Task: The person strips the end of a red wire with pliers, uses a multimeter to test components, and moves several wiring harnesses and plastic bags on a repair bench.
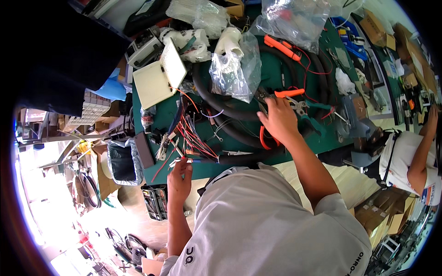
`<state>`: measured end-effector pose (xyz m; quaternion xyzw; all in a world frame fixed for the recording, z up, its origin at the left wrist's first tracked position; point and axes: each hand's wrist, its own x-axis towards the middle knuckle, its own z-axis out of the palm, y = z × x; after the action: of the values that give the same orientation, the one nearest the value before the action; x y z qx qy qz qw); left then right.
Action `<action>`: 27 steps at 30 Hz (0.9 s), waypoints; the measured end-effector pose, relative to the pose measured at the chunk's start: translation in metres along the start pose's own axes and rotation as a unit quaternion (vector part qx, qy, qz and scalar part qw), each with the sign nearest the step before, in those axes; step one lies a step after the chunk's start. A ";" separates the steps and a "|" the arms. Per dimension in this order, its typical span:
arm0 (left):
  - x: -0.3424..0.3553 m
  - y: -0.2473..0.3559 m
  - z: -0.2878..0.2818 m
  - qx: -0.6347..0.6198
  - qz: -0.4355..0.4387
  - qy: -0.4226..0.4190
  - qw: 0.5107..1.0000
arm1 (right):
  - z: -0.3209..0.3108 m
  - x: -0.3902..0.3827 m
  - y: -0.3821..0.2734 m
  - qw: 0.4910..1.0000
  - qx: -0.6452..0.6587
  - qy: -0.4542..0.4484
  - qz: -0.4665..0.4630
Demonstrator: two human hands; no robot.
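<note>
At the table's near edge, my left hand [179, 177] pinches the red-and-white end of a wire [181, 154], beside a loose bundle of coloured wires [189, 133]. My right hand [281, 117] reaches over several hand tools, fingers apart, fingertips near grey metal crimping tools [299, 106] and an orange-handled tool [289, 92]; whether they touch is unclear. Red-handled pliers [262, 138] lie by its wrist, and teal-handled pliers [313, 124] sit to its right. A thick black corrugated hose [241, 158] loops across the green table [161, 171].
An open pale case [148, 88], bagged white fittings [230, 60] and an orange meter [281, 47] lie farther back. A lined bin [124, 161] stands left, a toolbox [154, 202] on the floor. A co-worker [405, 165] in a light shirt is at a bench on the right.
</note>
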<state>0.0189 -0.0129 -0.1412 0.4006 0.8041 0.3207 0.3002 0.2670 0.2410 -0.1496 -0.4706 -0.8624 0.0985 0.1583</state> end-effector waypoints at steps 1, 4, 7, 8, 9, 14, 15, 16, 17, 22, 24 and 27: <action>0.000 -0.002 -0.002 -0.004 -0.009 0.003 1.000 | 0.004 0.016 -0.008 0.999 0.030 0.003 -0.025; 0.000 0.013 -0.005 0.016 -0.012 0.017 1.000 | 0.043 0.061 -0.019 0.997 0.041 0.069 0.010; -0.003 0.013 -0.007 0.007 -0.013 0.044 0.999 | 0.073 0.103 -0.012 0.996 0.045 0.022 0.076; -0.006 0.011 -0.009 0.000 -0.018 0.060 0.998 | 0.072 0.120 -0.003 0.991 0.072 -0.049 0.100; -0.009 0.006 -0.010 -0.008 -0.024 0.075 0.997 | 0.072 0.136 0.008 0.980 0.097 -0.120 0.123; -0.025 -0.013 -0.006 -0.003 -0.068 0.101 0.993 | 0.020 0.185 0.043 0.933 0.330 0.044 0.137; -0.027 -0.016 -0.004 -0.004 -0.076 0.102 0.992 | 0.006 0.190 0.041 0.888 0.424 0.040 0.173; -0.027 -0.018 -0.003 -0.005 -0.081 0.103 0.991 | -0.006 0.191 0.037 0.851 0.485 0.073 0.187; -0.028 -0.018 0.000 -0.006 -0.086 0.104 0.991 | -0.009 0.196 0.050 0.883 0.436 0.049 0.169; -0.020 -0.005 0.005 0.019 -0.068 0.096 0.993 | 0.050 0.184 0.069 0.925 0.321 -0.052 0.195; -0.016 0.003 0.002 0.036 -0.065 0.088 0.993 | 0.089 0.179 0.084 0.933 0.284 -0.093 0.203; -0.015 0.004 0.002 0.033 -0.076 0.086 0.993 | 0.118 0.174 0.087 0.892 0.361 -0.132 0.239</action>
<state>0.0295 -0.0228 -0.1367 0.3190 0.8652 0.3032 0.2403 0.2038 0.4318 -0.2563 -0.5558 -0.6415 0.4993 0.1740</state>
